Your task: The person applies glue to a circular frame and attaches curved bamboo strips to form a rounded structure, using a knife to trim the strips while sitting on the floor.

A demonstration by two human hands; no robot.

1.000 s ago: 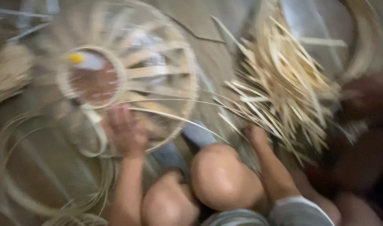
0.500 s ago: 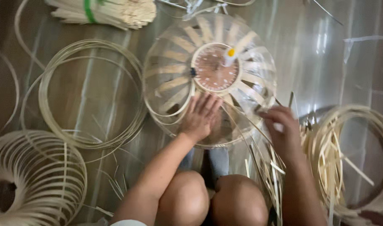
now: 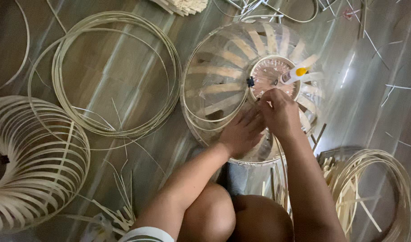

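A: Bamboo, pale and split thin, makes up nearly everything here. The frame [image 3: 223, 85], a round dome of flat strips, sits on the floor straight ahead of the knees [image 3: 232, 215], its ribs fanning out from a hub [image 3: 273, 78] at its top.

B: And the hands?

A: Both are on the near side of the frame. The left hand [image 3: 241, 132] lies flat, fingers spread and pressing on the strips just below the hub; it grasps nothing. The right hand [image 3: 279, 112] is bunched at the hub's lower edge, fingertips pinched close together. What they pinch, I cannot tell; it is hidden under the knuckles.

B: Any packaging or labels?

A: One small thing: a white tube [image 3: 293, 75] with a yellow cap lies tilted across the hub's right side, just above the right hand and not touching it. A small dark clip [image 3: 250, 82] sits on the hub's left rim.

B: Around that?

A: To the left, a coil [image 3: 115, 71] of thin hoops lies flat on the floor. Far left, a finished ribbed shade [image 3: 35, 161] rests on its side. At lower right, more hoops [image 3: 376, 192] with loose slats inside. A bundle [image 3: 183, 5] of cut slats shows at the top edge.
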